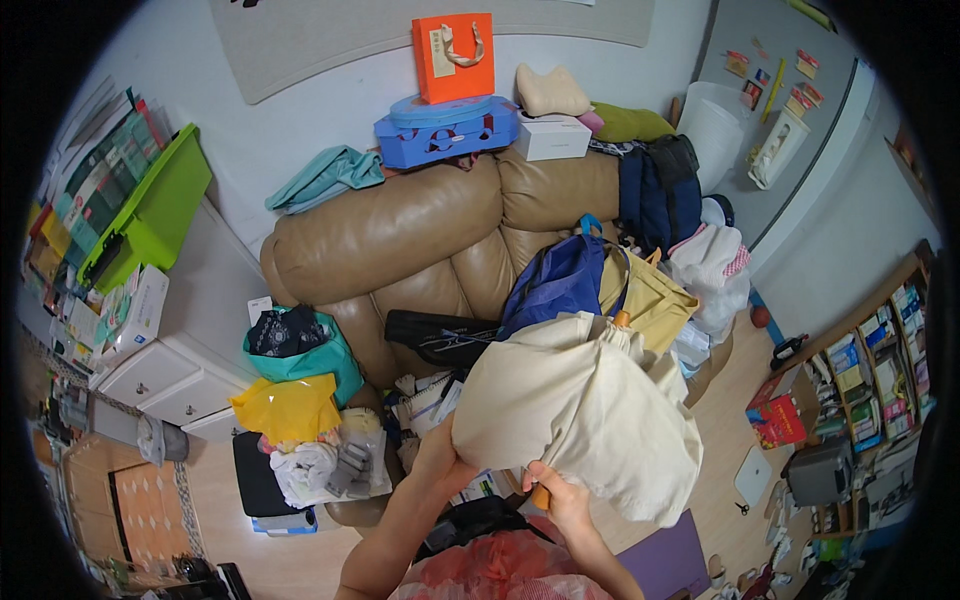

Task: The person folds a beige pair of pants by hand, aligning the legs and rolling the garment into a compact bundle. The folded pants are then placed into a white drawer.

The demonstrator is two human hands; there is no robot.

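Observation:
A bulging cream cloth bag is held up in front of me, over the front of the sofa. My left hand supports its lower left side, with most of the fingers hidden behind or under the cloth. At the bag's near edge, my right hand grips an orange-brown, wood-like handle and some of the gathered fabric. Another piece of the same colour sticks out at the far side. What fills the bag is hidden.
Behind the bag, a brown leather sofa carries a blue bag, a yellow bag and a black pouch. To the left are a teal bag and a white cabinet. A purple mat and a bookshelf are at right.

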